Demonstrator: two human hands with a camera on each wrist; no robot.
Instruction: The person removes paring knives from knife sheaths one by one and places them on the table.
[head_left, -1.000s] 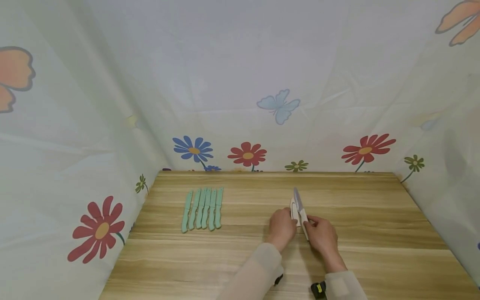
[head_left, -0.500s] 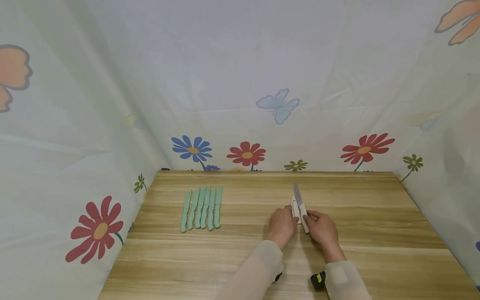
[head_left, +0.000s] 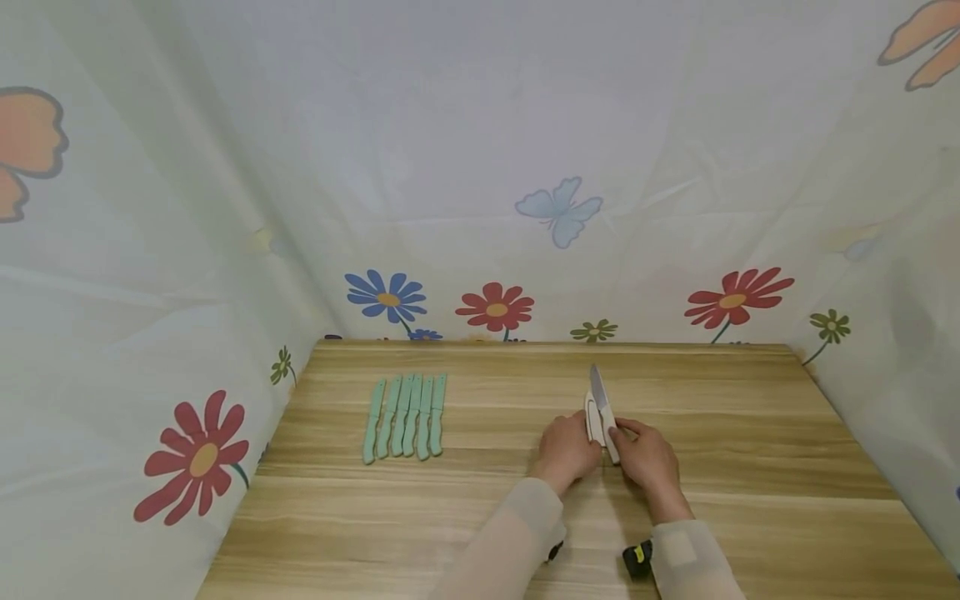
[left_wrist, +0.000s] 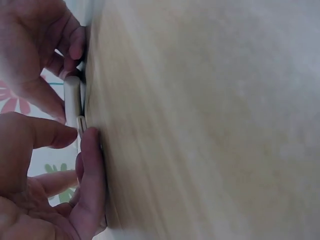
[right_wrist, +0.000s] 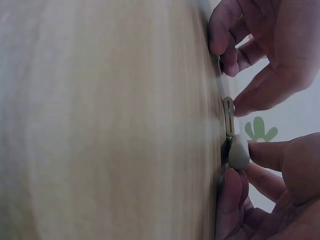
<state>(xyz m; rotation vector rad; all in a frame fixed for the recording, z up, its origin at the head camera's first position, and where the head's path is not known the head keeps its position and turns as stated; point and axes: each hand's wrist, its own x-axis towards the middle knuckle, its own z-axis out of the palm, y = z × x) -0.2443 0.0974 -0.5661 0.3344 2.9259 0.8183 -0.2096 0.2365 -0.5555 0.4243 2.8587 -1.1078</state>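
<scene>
We see a floral cloth (head_left: pixel 480 167) walling in a wooden tabletop (head_left: pixel 750 433), printed with flowers and butterflies but no writing we can read. Both forearms, in pale sleeves (head_left: pixel 510 542), reach forward from the near edge and meet right of centre. The left hand (head_left: pixel 564 452) lies knuckles up, its fingers (left_wrist: pixel 90 165) curled and pinching a white sheath (head_left: pixel 592 419). The right hand (head_left: pixel 647 460) lies beside it, fingers (right_wrist: pixel 260 152) clamped on the white handle of a knife (head_left: pixel 602 408) whose grey blade points away. Sheath and knife touch, low over the tabletop. Well apart to the left, six green knives (head_left: pixel 405 417) lie side by side.
</scene>
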